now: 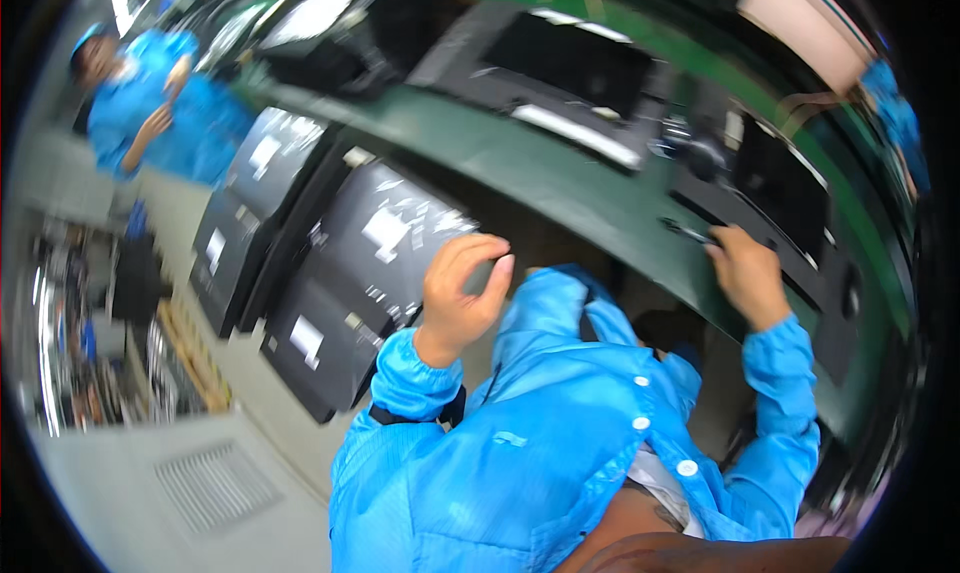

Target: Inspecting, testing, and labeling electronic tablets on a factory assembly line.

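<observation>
My left hand (462, 295) is raised in front of a stack of dark panels. Its fingers are curled, the thumb stands apart from them, and nothing shows between. At the green bench's near edge, my right hand (750, 275) is closed, palm down. From its fingertips a slim dark tool with a shiny part (686, 231) points left over the bench top; blur hides its exact kind. Just beyond that hand lies a black panel (782, 188) in a dark grey frame or foam holder.
Dark panels (375, 223) with white labels and plastic film stand at my left. Another black panel (570, 63) rests on the green bench (450, 123). A clear roll, perhaps tape (673, 133), sits between the two bench panels. A person in blue (165, 113) stands at the far left.
</observation>
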Demonstrator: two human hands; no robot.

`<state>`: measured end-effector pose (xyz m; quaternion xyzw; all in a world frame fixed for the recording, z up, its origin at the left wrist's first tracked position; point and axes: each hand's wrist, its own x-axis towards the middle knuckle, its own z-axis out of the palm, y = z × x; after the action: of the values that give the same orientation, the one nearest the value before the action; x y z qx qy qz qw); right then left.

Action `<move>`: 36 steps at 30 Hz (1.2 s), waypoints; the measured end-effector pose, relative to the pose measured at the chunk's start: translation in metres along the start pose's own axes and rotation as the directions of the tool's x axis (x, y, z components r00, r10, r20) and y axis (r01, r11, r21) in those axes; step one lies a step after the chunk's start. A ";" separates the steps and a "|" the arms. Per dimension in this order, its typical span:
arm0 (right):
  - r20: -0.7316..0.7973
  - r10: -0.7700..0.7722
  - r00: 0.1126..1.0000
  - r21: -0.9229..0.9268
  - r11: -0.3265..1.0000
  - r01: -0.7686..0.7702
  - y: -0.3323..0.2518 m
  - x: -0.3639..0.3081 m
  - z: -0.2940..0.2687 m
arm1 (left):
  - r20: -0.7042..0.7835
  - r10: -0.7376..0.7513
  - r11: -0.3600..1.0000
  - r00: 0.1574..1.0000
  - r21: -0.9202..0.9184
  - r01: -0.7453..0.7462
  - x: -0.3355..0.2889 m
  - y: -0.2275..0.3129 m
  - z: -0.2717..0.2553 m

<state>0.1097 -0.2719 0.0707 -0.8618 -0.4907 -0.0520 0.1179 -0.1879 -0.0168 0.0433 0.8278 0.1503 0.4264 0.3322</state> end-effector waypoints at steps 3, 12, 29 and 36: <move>0.342 -0.086 0.936 0.086 0.995 0.060 -0.012 0.036 -0.026 | -0.237 -0.243 0.862 0.941 0.392 0.321 -0.075 -0.020 -0.093; 0.124 -0.721 0.682 0.935 0.315 0.163 -0.290 0.078 0.077 | -0.434 -0.680 0.334 0.591 0.534 0.777 -0.229 -0.044 -0.242; 0.124 -0.822 0.555 0.945 0.269 0.186 -0.504 0.022 0.170 | -0.402 -0.643 0.401 0.652 0.549 0.733 -0.247 -0.052 -0.237; -0.019 -0.751 0.660 0.942 0.209 0.264 -0.432 0.040 0.121 | -0.413 -0.668 0.242 0.620 0.667 0.705 -0.228 -0.031 -0.235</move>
<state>-0.2432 0.0044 0.0277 -0.4218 -0.7135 0.3788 0.4117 -0.5107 -0.0161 -0.0186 0.7221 0.6714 0.1436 0.0840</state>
